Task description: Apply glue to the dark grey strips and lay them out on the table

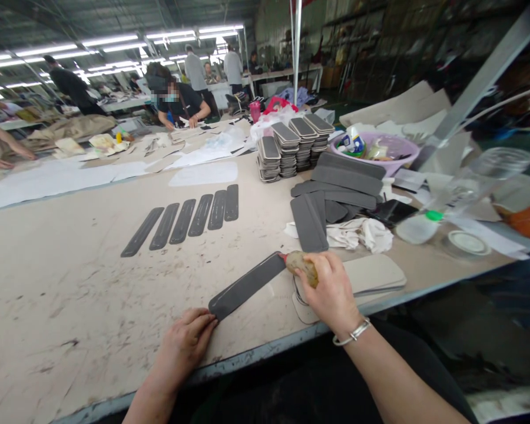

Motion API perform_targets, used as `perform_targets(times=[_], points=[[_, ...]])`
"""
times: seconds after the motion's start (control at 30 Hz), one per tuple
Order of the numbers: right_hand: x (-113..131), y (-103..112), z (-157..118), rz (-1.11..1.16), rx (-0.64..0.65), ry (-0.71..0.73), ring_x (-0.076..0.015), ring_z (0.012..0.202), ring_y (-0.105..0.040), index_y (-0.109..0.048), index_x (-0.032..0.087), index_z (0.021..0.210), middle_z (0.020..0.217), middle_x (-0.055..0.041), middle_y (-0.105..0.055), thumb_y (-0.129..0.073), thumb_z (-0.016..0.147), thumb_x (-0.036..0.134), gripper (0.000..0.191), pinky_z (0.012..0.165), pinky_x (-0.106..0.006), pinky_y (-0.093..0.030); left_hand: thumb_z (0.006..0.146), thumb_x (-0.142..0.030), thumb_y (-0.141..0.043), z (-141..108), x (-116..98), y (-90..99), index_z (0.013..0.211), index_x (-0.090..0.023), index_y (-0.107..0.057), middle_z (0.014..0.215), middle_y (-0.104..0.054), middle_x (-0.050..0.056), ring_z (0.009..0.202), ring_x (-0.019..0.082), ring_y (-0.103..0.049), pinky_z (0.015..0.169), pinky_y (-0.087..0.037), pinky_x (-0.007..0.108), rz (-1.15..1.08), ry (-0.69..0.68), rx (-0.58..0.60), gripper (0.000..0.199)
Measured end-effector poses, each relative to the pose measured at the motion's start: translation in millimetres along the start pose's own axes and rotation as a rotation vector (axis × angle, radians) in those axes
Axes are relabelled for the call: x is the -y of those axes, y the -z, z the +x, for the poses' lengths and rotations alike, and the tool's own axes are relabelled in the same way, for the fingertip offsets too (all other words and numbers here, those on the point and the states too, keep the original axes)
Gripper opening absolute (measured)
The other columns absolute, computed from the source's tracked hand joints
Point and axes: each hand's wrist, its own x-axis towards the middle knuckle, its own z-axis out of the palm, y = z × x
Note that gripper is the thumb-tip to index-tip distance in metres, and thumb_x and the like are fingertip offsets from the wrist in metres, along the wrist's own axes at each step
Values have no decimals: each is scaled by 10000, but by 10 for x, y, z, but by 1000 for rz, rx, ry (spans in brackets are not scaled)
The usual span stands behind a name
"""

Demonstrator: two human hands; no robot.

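Right hand clasps bottle, probably glue, red tip at strip's far end; left hand pinches near end. Strip lies slantwise on worktop: loose pinch could let it skid, hard squeeze could flood edge.

We can read no text, label, brand, number or sign anywhere. The blue, white and green packet in the purple basin, on the far right of the surface, seems to bear printing, but it is too small and blurred for us to make out.
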Motion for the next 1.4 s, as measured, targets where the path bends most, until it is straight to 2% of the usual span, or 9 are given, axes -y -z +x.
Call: perform_targets(times=[0.17,0.33,0.43,0.6,0.8,0.97,1.07,1.3,1.4], points=[[247,-27,-52,228,16,54,-245,945,-498,-489,198,1018,967,-79,-515,-597,809,204,234,838,-415,-445,885,-253,-469,16,-9,66,901,-195,-693,930,-667,56,822,143,-638,758,-534,260,-56,11,83,232],[571,-170,-209,442,195,142,-221,936,-492,-473,201,1021,964,-63,-509,-604,800,167,259,821,-387,-442,880,-229,-474,36,-21,66,873,-189,-695,911,-666,53,794,133,-630,751,-531,256,-81,42,90,224],[681,-244,-263,486,281,163,-212,933,-478,-469,193,1023,966,-61,-503,-601,789,123,277,813,-370,-438,880,-227,-474,43,-37,64,862,-189,-694,911,-665,51,797,133,-630,747,-527,254,-85,48,83,224],[732,-299,-286,500,335,179,-210,932,-469,-472,185,1020,947,-60,-503,-606,785,106,282,817,-367,-439,883,-225,-466,40,-37,57,841,-188,-686,904,-663,50,792,133,-627,743,-525,254,-90,25,71,227],[719,-251,-347,486,426,139,-209,940,-480,-495,186,1024,966,-65,-505,-632,784,141,280,823,-368,-447,883,-236,-467,43,-57,71,845,-180,-679,890,-655,51,778,130,-623,732,-529,254,-85,27,59,223],[690,-127,-329,457,434,137,-209,934,-494,-507,190,1011,966,-69,-513,-634,774,139,274,820,-368,-461,882,-238,-463,53,-61,74,845,-183,-678,898,-654,54,789,134,-626,733,-528,255,-74,21,73,225],[584,-36,-258,381,383,104,-210,913,-509,-515,198,998,944,-65,-522,-616,774,129,256,806,-370,-474,878,-243,-466,54,-41,56,840,-185,-679,909,-654,56,796,138,-633,732,-530,251,-72,15,67,224],[137,123,-55,143,172,6,-230,911,-527,-519,198,994,960,-71,-531,-603,780,175,230,820,-406,-473,873,-250,-471,80,-14,48,833,-180,-669,885,-650,60,760,139,-639,708,-532,248,-58,-18,76,214],[34,159,0,57,116,-32,-246,933,-515,-529,195,1001,955,-77,-522,-611,780,181,235,830,-419,-467,868,-246,-472,92,-22,43,836,-181,-661,888,-648,58,760,141,-637,701,-531,249,-44,-26,79,202]])
